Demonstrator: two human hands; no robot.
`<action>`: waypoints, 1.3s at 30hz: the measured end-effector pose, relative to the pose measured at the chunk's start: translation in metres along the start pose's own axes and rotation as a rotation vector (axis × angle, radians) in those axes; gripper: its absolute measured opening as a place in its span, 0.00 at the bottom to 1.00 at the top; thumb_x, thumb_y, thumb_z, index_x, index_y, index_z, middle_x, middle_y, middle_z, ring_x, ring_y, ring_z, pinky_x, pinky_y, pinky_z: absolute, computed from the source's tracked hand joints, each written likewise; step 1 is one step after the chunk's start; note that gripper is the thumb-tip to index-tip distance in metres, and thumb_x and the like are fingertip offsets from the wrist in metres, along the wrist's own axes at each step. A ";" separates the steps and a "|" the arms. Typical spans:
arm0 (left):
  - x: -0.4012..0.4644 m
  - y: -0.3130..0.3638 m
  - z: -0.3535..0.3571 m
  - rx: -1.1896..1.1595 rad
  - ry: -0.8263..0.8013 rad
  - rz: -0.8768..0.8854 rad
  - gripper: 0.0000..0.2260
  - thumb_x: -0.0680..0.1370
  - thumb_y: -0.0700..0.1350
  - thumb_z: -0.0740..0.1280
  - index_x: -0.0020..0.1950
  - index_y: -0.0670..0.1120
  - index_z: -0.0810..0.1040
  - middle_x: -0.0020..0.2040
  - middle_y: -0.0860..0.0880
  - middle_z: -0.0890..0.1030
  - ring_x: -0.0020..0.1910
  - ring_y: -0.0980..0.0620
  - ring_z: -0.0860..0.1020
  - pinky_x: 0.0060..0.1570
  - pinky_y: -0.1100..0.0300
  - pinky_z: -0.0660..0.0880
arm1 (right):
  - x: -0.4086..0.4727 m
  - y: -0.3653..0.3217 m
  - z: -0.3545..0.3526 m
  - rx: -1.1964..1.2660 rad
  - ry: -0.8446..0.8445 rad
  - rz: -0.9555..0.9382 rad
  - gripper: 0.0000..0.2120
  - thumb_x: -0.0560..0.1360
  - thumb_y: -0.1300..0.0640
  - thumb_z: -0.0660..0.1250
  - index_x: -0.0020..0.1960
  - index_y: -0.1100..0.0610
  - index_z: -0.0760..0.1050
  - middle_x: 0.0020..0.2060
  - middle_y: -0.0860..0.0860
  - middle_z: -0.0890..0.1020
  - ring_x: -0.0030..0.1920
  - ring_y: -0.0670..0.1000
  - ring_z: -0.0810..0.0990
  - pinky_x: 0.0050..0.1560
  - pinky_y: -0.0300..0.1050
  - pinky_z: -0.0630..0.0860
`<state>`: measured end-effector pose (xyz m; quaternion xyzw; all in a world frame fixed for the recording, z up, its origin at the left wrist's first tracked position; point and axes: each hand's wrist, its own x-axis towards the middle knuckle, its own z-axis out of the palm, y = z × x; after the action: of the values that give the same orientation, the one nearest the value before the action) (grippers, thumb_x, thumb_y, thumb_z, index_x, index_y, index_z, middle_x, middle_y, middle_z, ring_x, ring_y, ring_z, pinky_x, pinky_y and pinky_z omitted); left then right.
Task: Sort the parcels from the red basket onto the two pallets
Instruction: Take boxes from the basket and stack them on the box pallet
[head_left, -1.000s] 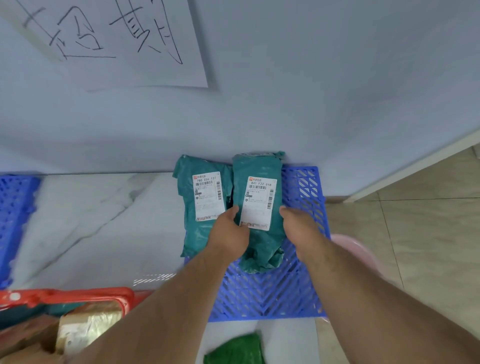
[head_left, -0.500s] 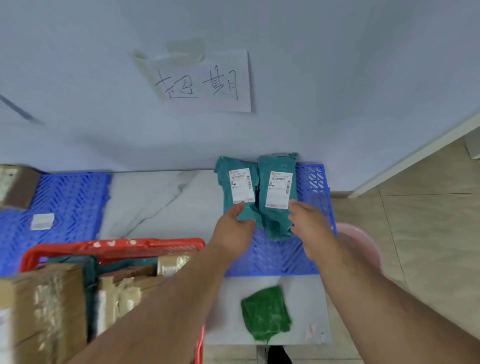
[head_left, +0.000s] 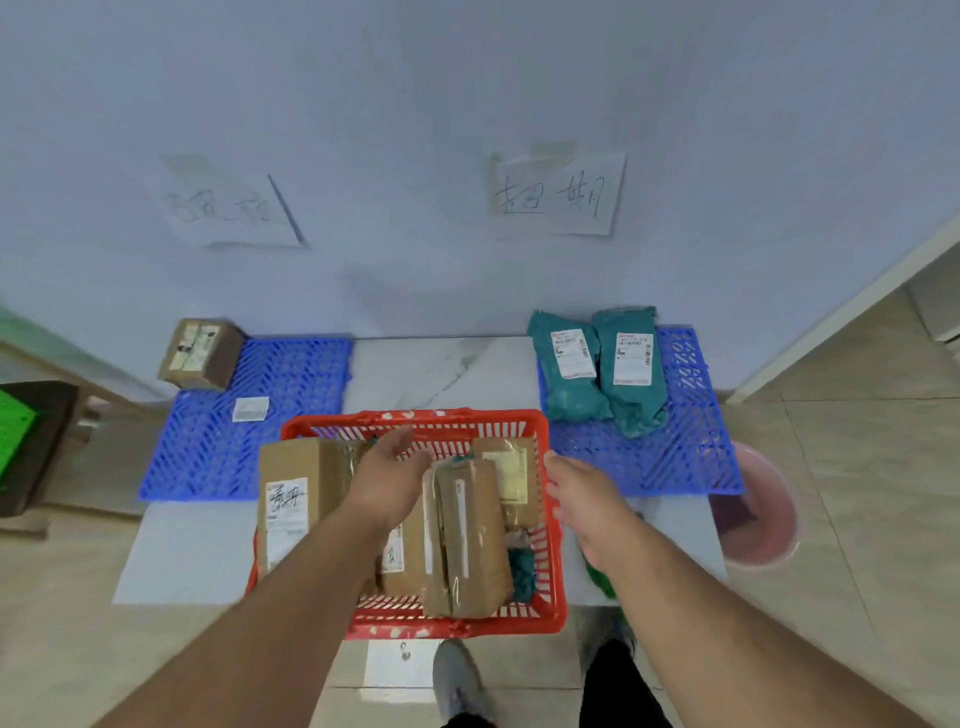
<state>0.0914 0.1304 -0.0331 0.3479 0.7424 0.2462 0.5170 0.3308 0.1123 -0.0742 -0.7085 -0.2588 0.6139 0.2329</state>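
The red basket (head_left: 555, 582) sits in front of me, holding several brown cardboard parcels (head_left: 470, 535) and a teal bag. My left hand (head_left: 387, 478) hovers over the basket with relaxed fingers, holding nothing. My right hand (head_left: 584, 493) hangs open just outside the basket's right rim. The right blue pallet (head_left: 685, 457) carries two teal bagged parcels (head_left: 631, 374) side by side against the wall. On the left blue pallet (head_left: 291, 395) lie a brown box (head_left: 200, 353) and a small white packet (head_left: 251, 409).
Two handwritten paper signs (head_left: 558, 195) hang on the wall, one above each pallet. A pink bucket (head_left: 761, 509) stands at the right. A green bag (head_left: 597, 577) lies beside the basket, under my right arm. A dark object (head_left: 31, 441) sits at far left.
Both hands let go of the teal parcel on the right pallet and drew back toward the basket. My view pulled back and swung left, bringing the whole basket and left pallet in.
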 end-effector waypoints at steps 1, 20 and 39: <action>-0.004 -0.011 -0.011 -0.006 0.007 -0.017 0.24 0.82 0.46 0.70 0.78 0.51 0.72 0.71 0.50 0.79 0.65 0.44 0.81 0.69 0.42 0.77 | -0.008 0.004 0.011 0.018 -0.021 0.020 0.27 0.77 0.34 0.65 0.68 0.49 0.80 0.66 0.50 0.83 0.64 0.52 0.81 0.70 0.59 0.77; 0.004 -0.102 0.020 0.028 -0.138 -0.434 0.29 0.85 0.50 0.65 0.84 0.48 0.60 0.80 0.45 0.68 0.78 0.40 0.68 0.76 0.46 0.64 | 0.001 0.056 0.068 -0.033 -0.074 0.206 0.18 0.87 0.47 0.60 0.73 0.51 0.78 0.53 0.45 0.84 0.55 0.47 0.82 0.64 0.50 0.77; 0.000 -0.105 0.015 -0.081 -0.246 -0.401 0.12 0.82 0.43 0.65 0.66 0.48 0.79 0.58 0.50 0.83 0.57 0.48 0.81 0.64 0.48 0.78 | -0.004 0.068 0.077 -0.090 -0.023 0.203 0.18 0.80 0.44 0.65 0.65 0.48 0.84 0.54 0.49 0.90 0.57 0.55 0.88 0.65 0.59 0.83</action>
<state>0.0776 0.0637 -0.1143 0.1998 0.7174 0.1241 0.6558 0.2595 0.0594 -0.1256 -0.7337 -0.2156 0.6301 0.1347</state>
